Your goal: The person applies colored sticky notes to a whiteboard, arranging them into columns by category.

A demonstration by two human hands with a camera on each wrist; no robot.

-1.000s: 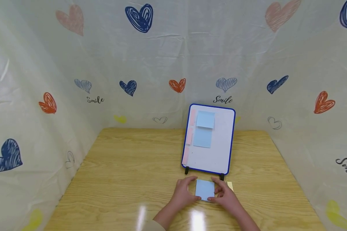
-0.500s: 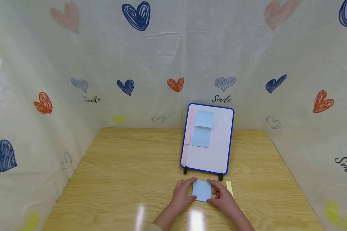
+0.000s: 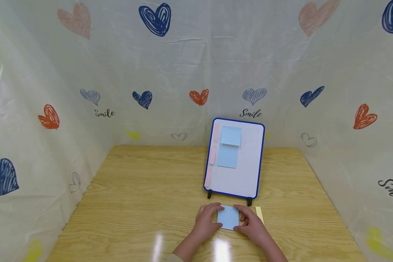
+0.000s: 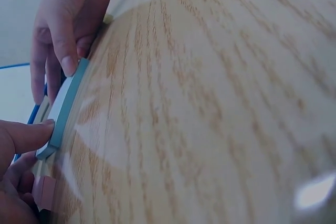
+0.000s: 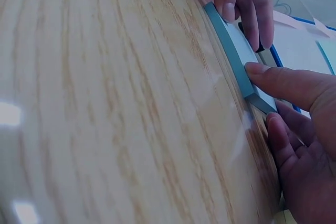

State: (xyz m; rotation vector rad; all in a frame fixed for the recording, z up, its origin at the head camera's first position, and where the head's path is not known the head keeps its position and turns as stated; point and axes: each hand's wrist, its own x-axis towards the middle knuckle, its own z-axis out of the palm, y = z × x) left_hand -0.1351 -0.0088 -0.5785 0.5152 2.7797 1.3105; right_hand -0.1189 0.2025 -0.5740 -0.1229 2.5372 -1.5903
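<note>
A light-blue sticky note pad (image 3: pixel 228 219) lies low over the wooden table, between both hands. The left hand (image 3: pixel 206 221) grips its left side, with the thumb at the near corner and the index finger over the far corner. On the opposite side, the right hand (image 3: pixel 251 223) holds the pad the same way, its other fingers curled beneath the palm. From the left wrist, the pad's teal edge (image 4: pixel 68 109) shows as a thick stack. In the right wrist view the right thumb (image 5: pixel 278 80) presses on the pad's top face.
Just behind the hands, a blue-framed whiteboard (image 3: pixel 249 160) leans on black feet (image 3: pixel 249 201). Two blue notes (image 3: pixel 230 136) and several pink strips (image 3: pixel 212 154) stick to it. A yellow strip pad (image 3: pixel 259 215) lies beside the right hand; a pink pad (image 4: pixel 47 192) shows near the left hand.
Both index fingers have moved in onto the pad's far corners. The pad has shifted slightly left in the head view, which has itself moved a little.
</note>
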